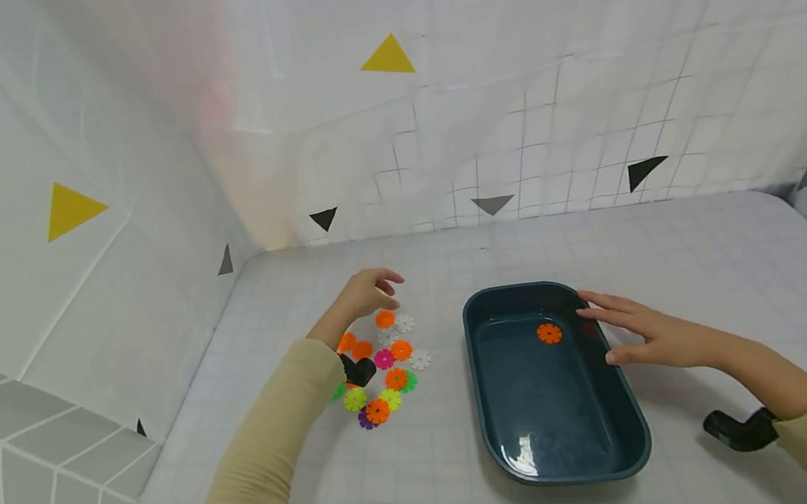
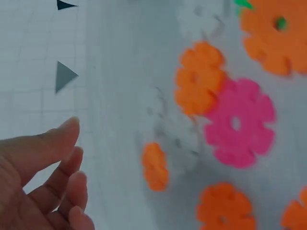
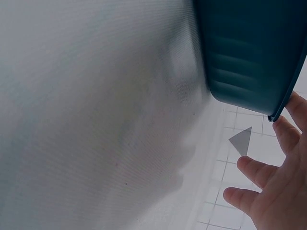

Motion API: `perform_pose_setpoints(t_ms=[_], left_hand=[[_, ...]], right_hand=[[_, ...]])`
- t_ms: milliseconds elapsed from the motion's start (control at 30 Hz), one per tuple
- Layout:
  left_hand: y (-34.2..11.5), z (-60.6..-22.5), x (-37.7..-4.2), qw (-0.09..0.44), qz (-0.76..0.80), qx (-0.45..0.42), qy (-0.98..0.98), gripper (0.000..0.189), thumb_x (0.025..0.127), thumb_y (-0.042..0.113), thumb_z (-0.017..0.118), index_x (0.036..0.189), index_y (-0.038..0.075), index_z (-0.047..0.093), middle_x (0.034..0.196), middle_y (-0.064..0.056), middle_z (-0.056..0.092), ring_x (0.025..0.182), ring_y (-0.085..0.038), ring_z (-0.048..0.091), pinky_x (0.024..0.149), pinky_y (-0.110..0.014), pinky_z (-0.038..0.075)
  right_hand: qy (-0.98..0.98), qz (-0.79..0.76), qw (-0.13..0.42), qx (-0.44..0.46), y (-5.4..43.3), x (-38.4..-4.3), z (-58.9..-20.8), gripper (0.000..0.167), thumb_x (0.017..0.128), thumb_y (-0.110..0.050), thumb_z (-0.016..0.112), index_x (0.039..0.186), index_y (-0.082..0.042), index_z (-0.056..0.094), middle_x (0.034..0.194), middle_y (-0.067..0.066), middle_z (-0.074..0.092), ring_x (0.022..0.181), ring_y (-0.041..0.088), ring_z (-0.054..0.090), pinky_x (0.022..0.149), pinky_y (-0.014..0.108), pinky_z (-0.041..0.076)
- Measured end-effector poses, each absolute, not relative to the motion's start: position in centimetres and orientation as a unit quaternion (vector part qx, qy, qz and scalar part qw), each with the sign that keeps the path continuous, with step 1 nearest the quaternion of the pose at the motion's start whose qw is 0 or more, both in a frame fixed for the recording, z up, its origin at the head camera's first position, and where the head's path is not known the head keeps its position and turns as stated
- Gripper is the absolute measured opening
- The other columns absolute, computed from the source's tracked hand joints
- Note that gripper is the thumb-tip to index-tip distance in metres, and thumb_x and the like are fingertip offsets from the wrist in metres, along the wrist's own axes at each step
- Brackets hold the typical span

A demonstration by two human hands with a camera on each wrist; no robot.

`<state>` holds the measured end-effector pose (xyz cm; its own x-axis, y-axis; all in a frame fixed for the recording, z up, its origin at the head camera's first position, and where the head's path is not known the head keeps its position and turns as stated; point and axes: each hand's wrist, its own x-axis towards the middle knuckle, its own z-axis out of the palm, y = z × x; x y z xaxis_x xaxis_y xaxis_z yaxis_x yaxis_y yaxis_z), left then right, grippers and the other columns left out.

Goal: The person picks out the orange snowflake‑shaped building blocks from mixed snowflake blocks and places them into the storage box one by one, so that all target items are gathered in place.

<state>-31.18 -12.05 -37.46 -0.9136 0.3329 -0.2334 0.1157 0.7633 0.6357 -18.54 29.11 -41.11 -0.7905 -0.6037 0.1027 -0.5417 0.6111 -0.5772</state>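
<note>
In the head view, my left hand (image 1: 370, 291) hovers just beyond a loose group of flower-shaped plastic discs, fingers loosely bent. Nothing shows between thumb and fingers of the left hand (image 2: 53, 179) in the left wrist view. The discs are orange, white, pink, green, yellow and purple; a pink disc (image 2: 241, 125) overlaps an orange disc (image 2: 200, 77). A dark teal tray (image 1: 558, 435) stands to the right, with one orange disc (image 1: 550, 333) inside near its far end. My right hand (image 1: 648, 335) touches the tray's right rim with spread, fairly straight fingers.
A white tablecloth (image 1: 417, 486) with a faint grid covers the table. Behind it hangs a white sheet (image 1: 535, 34) with yellow and dark triangles. A patterned grey-white wall (image 1: 34, 449) borders the left side. Dark wrist mounts (image 1: 741, 431) jut out at both wrists.
</note>
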Motion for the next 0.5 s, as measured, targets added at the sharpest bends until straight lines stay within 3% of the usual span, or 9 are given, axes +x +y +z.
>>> perform_pose_setpoints(t_ms=[300,500], left_hand=[[-14.2,-39.7,-31.2,0.189,0.306,0.088,0.929,0.039,0.083,0.005,0.064,0.121,0.012,0.058,0.112,-0.011,0.056,0.101,-0.026,0.050,0.089,-0.037,0.043],[-15.0,-40.5,-31.3,0.220,0.291,0.040,0.930,0.039,0.083,0.008,0.066,0.121,0.016,0.057,0.114,-0.009,0.054,0.097,-0.025,0.050,0.086,-0.033,0.046]], right_hand=[[0.893,-0.307,0.046,-0.325,29.1,-18.5,-41.0,0.062,0.084,-0.021,0.065,0.136,-0.004,0.039,0.151,0.011,0.018,0.124,-0.021,0.004,0.087,0.071,0.026],[0.893,-0.310,0.052,-0.321,29.0,-18.4,-40.8,0.062,0.084,-0.022,0.065,0.136,-0.003,0.039,0.151,0.011,0.018,0.123,-0.020,0.005,0.088,0.071,0.025]])
